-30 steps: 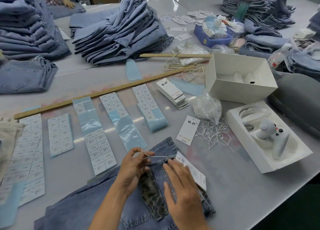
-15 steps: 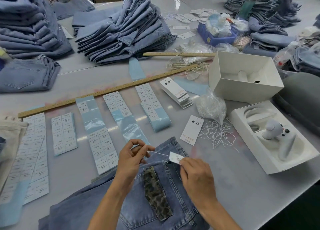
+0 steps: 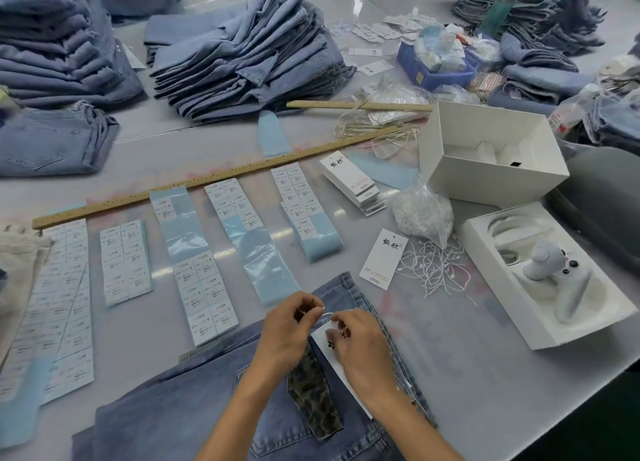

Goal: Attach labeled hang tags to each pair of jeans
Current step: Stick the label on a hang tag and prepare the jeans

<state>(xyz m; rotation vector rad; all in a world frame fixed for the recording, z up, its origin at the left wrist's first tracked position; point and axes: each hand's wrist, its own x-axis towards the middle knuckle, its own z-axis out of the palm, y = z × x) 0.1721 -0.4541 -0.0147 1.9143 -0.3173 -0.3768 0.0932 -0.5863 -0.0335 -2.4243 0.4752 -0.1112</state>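
Bare table (image 3: 450,349) between jeans (image 3: 173,408) and white tray (image 3: 540,325)

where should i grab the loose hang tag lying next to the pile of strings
Take the loose hang tag by its near short edge, coming from the jeans side. It lies flat on the table with that end free, while the pile of strings crowds its right edge. Slide a fingernail under it first, most likely.
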